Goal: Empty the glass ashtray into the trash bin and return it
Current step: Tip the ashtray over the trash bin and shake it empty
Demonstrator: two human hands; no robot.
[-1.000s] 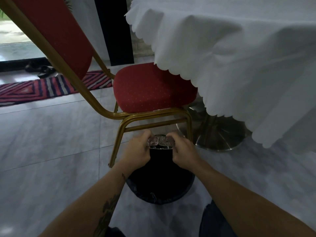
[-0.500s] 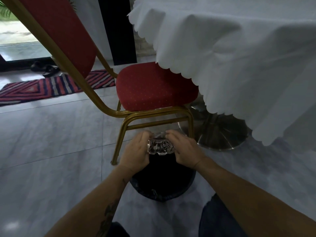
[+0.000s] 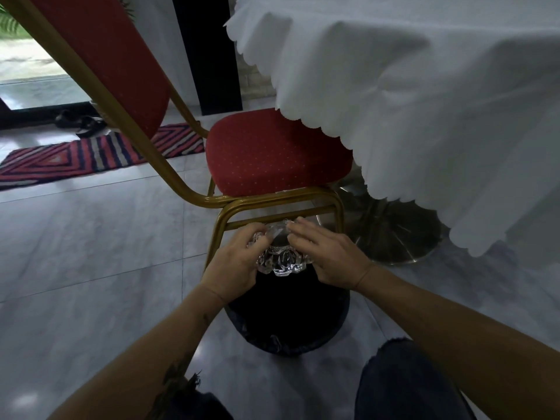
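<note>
A cut-glass ashtray (image 3: 280, 262) is held between both my hands above a round dark trash bin (image 3: 291, 325) on the floor. My left hand (image 3: 235, 265) grips its left side, with fingers curled over the rim. My right hand (image 3: 327, 256) holds the right side, fingers lying across its top. The ashtray is tilted, its scalloped edge facing me. The bin's inside is black and I cannot see its contents.
A red padded chair with a gold frame (image 3: 272, 156) stands just beyond the bin, its leg bar right behind my hands. A table under a white cloth (image 3: 424, 101) with a metal base (image 3: 391, 234) is to the right. A striped rug (image 3: 91, 153) lies far left.
Both hands have turned the ashtray over the bin, so more of its scalloped glass side now faces me. My right fingers moved across its top.
</note>
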